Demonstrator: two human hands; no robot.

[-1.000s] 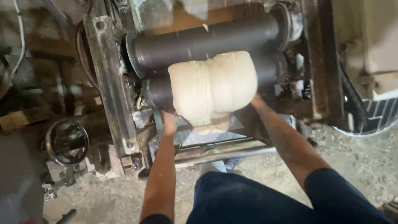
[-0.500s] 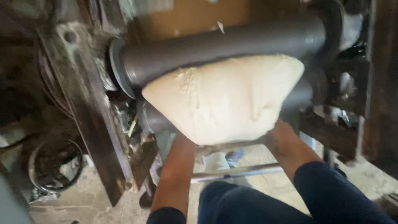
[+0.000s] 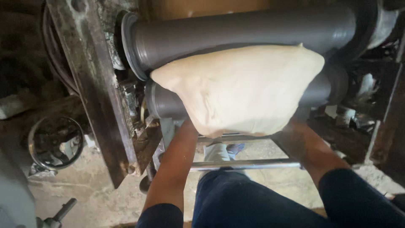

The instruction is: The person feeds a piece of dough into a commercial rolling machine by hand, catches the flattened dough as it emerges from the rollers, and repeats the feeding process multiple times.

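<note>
Standing just left of the pale slab (image 3: 244,90), the rusted upright frame (image 3: 95,84) of the machine leans across the view, and further left of the slab, lower down by the floor, lies a round metal wheel (image 3: 55,141). The slab itself is a broad cream sheet of soft, doughy material draped over the lower roller (image 3: 162,101), with its top edge pressed up against the upper roller (image 3: 236,31). A second ago it is a narrow, rounded lump hugging the lower roller; now it spreads much wider and flatter, reaching almost from one end of the rollers to the other, so the pressing seems to be thinning it out as it goes round, and the sheet looks further worked than it was. Beneath the slab's left edge the left hand (image 3: 189,126) reaches up and disappears behind the hanging sheet; its fingers are hidden, so I cannot tell whether they grip the material or only support it. Below the slab a horizontal steel bar (image 3: 244,164) crosses between the two forearms, above the person's dark blue trousers. Beneath the slab's right edge the right hand (image 3: 295,131) is likewise tucked under the sheet, and the picture is soft there; it probably bears the weight from underneath, but its fingers are not shown, so their state cannot be told. Both arms have stayed under the material while it widened.
</note>
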